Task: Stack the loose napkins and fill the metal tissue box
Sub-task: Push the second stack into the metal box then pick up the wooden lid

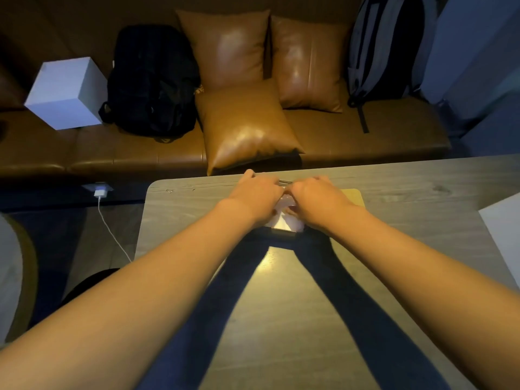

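Both hands sit side by side at the far middle of the table [281,319], directly over the work. The left hand [257,197] and right hand [315,201] are knuckles-up, palms down, forearms converging from the near corners into a narrow V.

Location of task items: the napkins [284,222] show only as a pale patch in the gap between the wrists, on the near side of the hands. A dark edge just below that patch, and a thin bright rim [282,181] past the knuckles, appear to belong to the box, though the hands hide most of it and this is not certain. If so, its long axis runs left to right across the table, square to the arms.

Governing relation: the napkins lie directly beneath the palms, not to either side, so the coming move is judged a straight downward press or tuck. Neither hand is nearer; they are level and almost touching at the thumbs.

Grip: fingers curl down and away from view. Whether they pinch paper, press flat on it or clasp the rim cannot be told.

A yellowish board [353,197] lies on the table just beyond the right hand.

Stage, as judged: filling is under way; the stack's depth in the box is hidden.
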